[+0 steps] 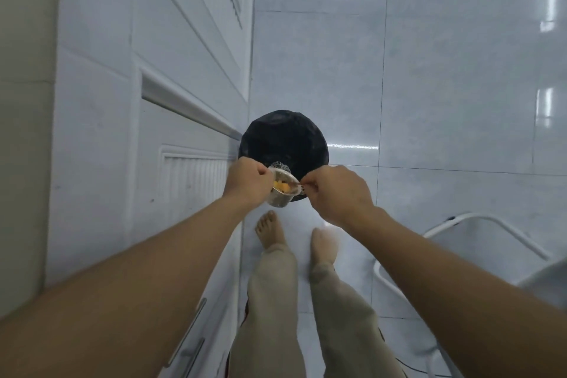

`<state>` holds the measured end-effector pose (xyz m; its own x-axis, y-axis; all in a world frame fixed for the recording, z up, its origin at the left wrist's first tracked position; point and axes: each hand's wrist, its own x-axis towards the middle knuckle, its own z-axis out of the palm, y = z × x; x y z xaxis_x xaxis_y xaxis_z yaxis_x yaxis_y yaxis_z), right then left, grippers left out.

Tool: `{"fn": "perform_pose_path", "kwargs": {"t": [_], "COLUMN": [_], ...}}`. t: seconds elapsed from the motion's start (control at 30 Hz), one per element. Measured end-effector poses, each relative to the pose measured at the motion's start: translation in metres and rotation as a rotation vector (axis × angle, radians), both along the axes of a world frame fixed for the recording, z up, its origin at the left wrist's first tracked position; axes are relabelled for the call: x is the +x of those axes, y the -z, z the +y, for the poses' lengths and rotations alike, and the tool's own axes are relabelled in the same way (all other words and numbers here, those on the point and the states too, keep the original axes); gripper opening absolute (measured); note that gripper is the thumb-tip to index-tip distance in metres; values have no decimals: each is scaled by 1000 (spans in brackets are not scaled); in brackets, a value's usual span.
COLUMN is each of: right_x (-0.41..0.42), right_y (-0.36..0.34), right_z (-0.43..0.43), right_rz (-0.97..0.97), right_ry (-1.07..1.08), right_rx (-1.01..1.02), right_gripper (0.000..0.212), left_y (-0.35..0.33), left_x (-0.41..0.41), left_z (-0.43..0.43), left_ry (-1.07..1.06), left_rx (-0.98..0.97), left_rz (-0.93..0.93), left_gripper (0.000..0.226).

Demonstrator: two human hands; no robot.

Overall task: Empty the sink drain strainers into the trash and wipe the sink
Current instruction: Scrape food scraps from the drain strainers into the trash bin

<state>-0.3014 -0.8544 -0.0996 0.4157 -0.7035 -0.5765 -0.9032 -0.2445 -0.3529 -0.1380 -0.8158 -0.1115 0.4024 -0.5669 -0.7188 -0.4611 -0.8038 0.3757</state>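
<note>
- Head view: the strainer point(283, 192) is held in the air over the near rim of the trash bin point(283, 138). The bin is lined in black and stands on the floor point(445, 101), hard against the floor's edge along the white cabinet point(122, 101).
- The left grip point(248, 181) is clamped on the strainer's left side, fingers curled round it. The right grip point(334, 193) pinches its right rim between thumb and fingertips. Neither is apart.
- Orange scraps point(281, 186) sit in the cup, which is only slightly tilted, so I judge the tipping is not yet done.
- The cup hangs over the bin's near rim rather than its middle. To do this well, carry it forward over the black opening before turning it, or scraps may land on the floor near the bare foot point(270, 230).
- Roll both wrists together to turn the mouth down, then tap or shake gently, since wet bits will likely cling to the perforated wall.
- A meshed edge point(279, 166) shows just behind the cup. I cannot tell whether it is a second strainer or part of this one.
- Hold the rim firmly, because a slip would likely drop the strainer into the bin.
</note>
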Motion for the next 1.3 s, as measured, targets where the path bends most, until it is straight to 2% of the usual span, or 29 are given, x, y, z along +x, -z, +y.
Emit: {"fn": "perform_pose_path", "kwargs": {"t": [0.23, 0.4, 0.57, 0.73, 0.83, 1.0, 1.2, 1.3], "right_x": [5, 13, 12, 2, 0, 7, 2, -2], "right_y": [5, 11, 13, 10, 10, 18, 19, 18], "right_z": [5, 4, 13, 13, 11, 13, 14, 13], "right_rz": [-91, -12, -25, -64, -110, -38, -73, -115], "right_ry": [126, 87, 104, 221, 250, 134, 235, 249], "right_rx": [-44, 34, -100, -171, -114, -15, -163, -154], "right_gripper": [20, 21, 26, 22, 20, 23, 21, 21], "left_y": [10, 11, 15, 16, 16, 17, 17, 17], "left_x": [5, 6, 9, 11, 13, 12, 11, 10], "left_z": [3, 1, 2, 4, 5, 5, 5, 7], "left_ry": [-36, -74, -91, -68, -68, -36, -13, -9], "left_rx": [17, -4, 13, 32, 26, 12, 2, -8], "left_rz": [8, 52, 32, 18, 14, 19, 19, 34], "left_gripper": [24, 21, 20, 22, 22, 20, 22, 21]}}
